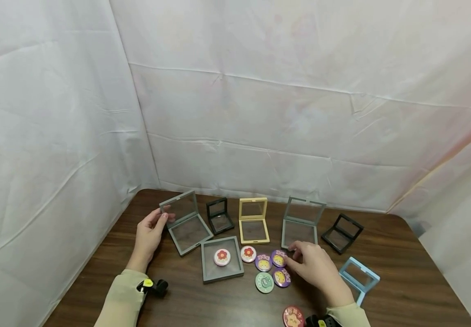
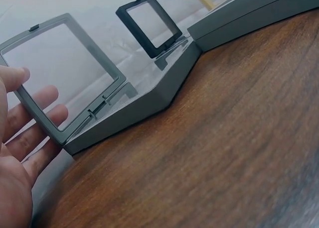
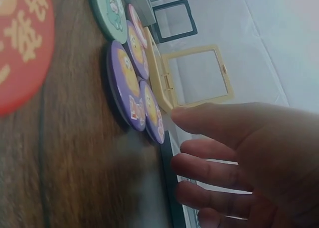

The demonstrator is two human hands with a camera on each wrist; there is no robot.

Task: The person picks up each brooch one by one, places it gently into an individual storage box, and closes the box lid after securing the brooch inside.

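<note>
My left hand [image 1: 147,236] grips the raised lid of an opened grey display frame [image 1: 189,234], thumb on one side and fingers behind its edge, as the left wrist view also shows. The right hand [image 1: 315,268] hovers with loosely bent fingers beside three purple badges, nearest to the upper right one [image 1: 278,258]; in the right wrist view nothing is between thumb and fingers. A green badge [image 1: 264,282] and a flower badge [image 1: 248,254] lie close by. Another flower badge [image 1: 222,257] rests on a closed-looking grey frame [image 1: 208,270].
Behind stand opened frames: a small black one [image 1: 220,230], a yellow one [image 1: 253,242], a second grey one [image 1: 306,222] and another black one [image 1: 356,230]. A light blue frame [image 1: 372,278] is at the right. A red badge [image 1: 293,316] lies near the front. White cloth surrounds the wooden table [image 1: 202,309].
</note>
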